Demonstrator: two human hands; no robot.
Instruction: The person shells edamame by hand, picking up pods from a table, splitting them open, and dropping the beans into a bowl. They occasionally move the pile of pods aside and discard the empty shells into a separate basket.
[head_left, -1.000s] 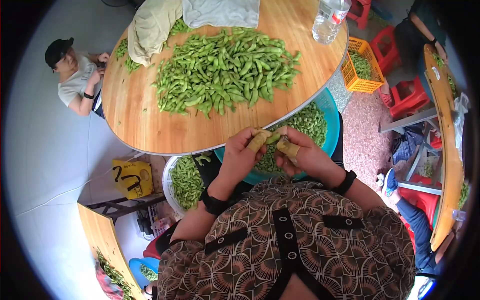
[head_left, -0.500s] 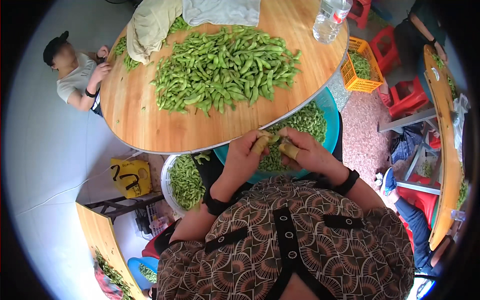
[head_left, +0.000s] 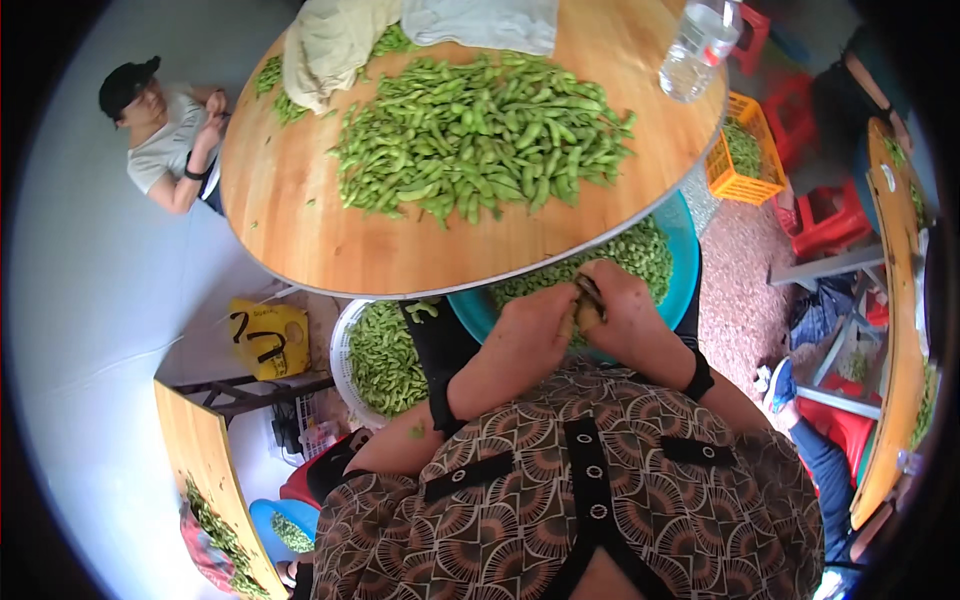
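Observation:
My left hand [head_left: 535, 328] and my right hand [head_left: 627, 305] meet over a teal basin [head_left: 684, 240] of small green beans or pods. Both have their fingers closed. A small dark object [head_left: 590, 291] shows between them, against my right fingers; its kind is unclear. Whatever my left fingers hold is hidden behind the hand. Pale yellow coverings show on the fingers in part. Beyond the basin, a large heap of green soybean pods [head_left: 480, 140] lies on the round wooden table [head_left: 285, 240]. Left of my forearms stands a white basket [head_left: 343, 365] filled with pods.
A cream cloth [head_left: 325, 50], a pale cloth [head_left: 480, 22] and a water bottle [head_left: 697, 55] lie or stand on the table. A person [head_left: 165, 135] is at its left. Right are an orange crate [head_left: 745, 180] and red stools [head_left: 828, 220]. A yellow bag [head_left: 270, 338] is at left.
My left hand has moved right and turned, so its back now covers its fingers. The green pod seen between my fingertips is no longer visible. The view has shifted slightly.

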